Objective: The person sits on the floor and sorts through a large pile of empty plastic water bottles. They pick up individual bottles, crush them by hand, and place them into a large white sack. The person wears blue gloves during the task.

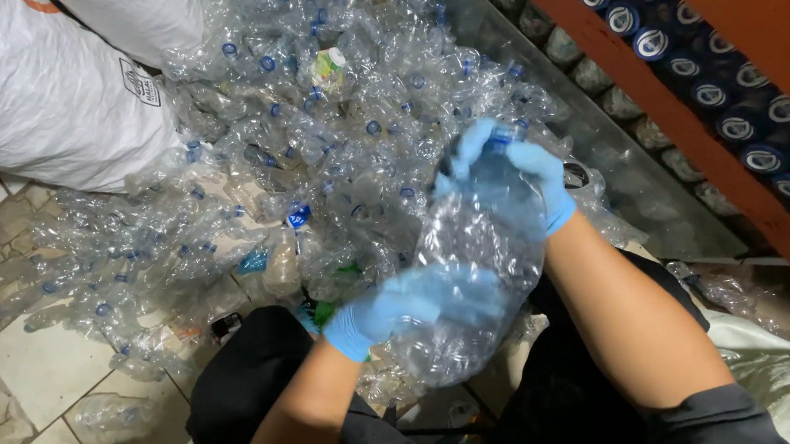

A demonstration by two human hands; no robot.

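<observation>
Your L hand (392, 309), blue glove: clamped round base of big clear bottle (479, 272); your R hand (513, 166) wrapped round its blue cap end; crushed bottle pile (315, 162) on floor ahead, white sack (37, 90) top left

One head-worn camera looks steeply down, close over the lap toward the tiled floor (40, 372).

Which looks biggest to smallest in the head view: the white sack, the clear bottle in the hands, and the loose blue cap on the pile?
1. White sack, though the frame cuts it off.
2. Clear bottle, enlarged by nearness to the camera.
3. Loose blue cap, plainly smallest.
</observation>
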